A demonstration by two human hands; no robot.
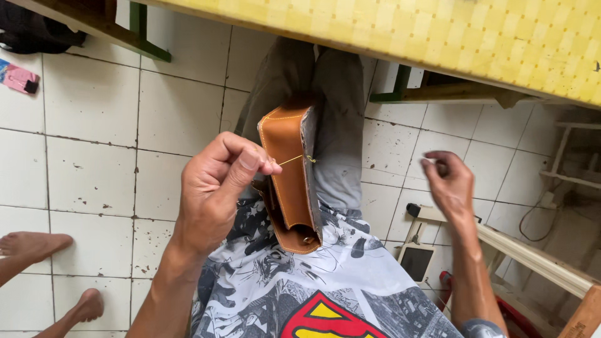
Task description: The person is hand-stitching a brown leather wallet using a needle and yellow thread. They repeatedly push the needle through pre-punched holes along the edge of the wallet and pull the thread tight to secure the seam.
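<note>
White tiled floor (pixel 94 175), scuffed and glossy, spreads wide at nine o'clock. One yellow woven-pattern counter (pixel 476 37) edge crosses at one o'clock. One tan leather pouch (pixel 289 181), smooth with stitched rim, stands upright at centre between the knees. Left hand (pixel 216 188) fingers pinch one yellow thread (pixel 294 159) beside it; right hand (pixel 447 181), at three o'clock, has its fingers curled together, contents unclear.

Left hand (pixel 216 181) near middle, fingers curled, thumb and first finger pinched tight together, pointing right. Left arm bare, coming up from bottom. Right hand (pixel 447 181) off to right, fingers bent, tips pinched, arm bare.
</note>
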